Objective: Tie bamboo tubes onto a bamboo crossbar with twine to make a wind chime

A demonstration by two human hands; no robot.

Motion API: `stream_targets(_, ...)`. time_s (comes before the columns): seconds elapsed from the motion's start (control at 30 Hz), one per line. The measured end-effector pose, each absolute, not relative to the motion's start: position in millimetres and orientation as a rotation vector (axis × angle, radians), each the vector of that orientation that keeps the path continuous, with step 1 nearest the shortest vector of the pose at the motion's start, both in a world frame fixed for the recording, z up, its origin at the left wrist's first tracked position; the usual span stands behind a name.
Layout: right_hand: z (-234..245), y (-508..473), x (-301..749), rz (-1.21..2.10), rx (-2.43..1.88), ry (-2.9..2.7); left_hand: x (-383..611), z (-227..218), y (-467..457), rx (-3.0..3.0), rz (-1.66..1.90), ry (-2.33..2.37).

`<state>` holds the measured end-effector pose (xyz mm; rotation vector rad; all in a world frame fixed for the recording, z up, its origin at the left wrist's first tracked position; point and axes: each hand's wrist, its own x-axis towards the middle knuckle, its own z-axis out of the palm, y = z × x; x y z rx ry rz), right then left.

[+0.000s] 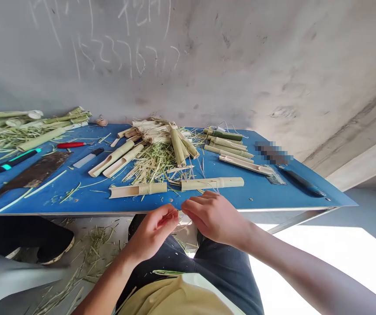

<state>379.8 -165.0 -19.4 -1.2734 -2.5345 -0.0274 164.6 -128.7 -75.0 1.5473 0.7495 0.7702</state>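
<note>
The table [256, 192] has a glossy blue top; on it, the bamboo tubes [212, 183] look smooth and matt, and the cleaver [33, 173] is rough, dark metal.

Bright daylight from lower right — glare, soft shadows, bowed edges

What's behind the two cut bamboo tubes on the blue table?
Behind the cut bamboo tubes, a heap of shredded bamboo fibre and more bamboo pieces lie on the blue table; whatever lies under the heap is covered.
</note>
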Motion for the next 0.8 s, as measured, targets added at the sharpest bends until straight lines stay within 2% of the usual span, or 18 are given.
stream_targets(0.27, 0.6, -158.4, 384.5, 0.053, -1.116, -2.703, 151.5, -57.0, -118.7, 2.182, 0.641, 0.747)
stream_targets(0.37, 14.6, -153.6, 386.5, 0.185, -1.111, -2.748, 149.0, -46.3, -114.4, 2.292, 0.744, 0.694)
stream_targets(0.53, 43.5, -143.5, 388.4, 0.428, -1.102, -2.568, 143.0, -13.9, -106.1, 2.228, 0.904, 0.648)
stream_targets(0.8, 123.8, -135.3, 369.4, 0.477, -0.828, -2.517, 116.7, 67.1, -88.8, 1.904, 0.819, 0.392)
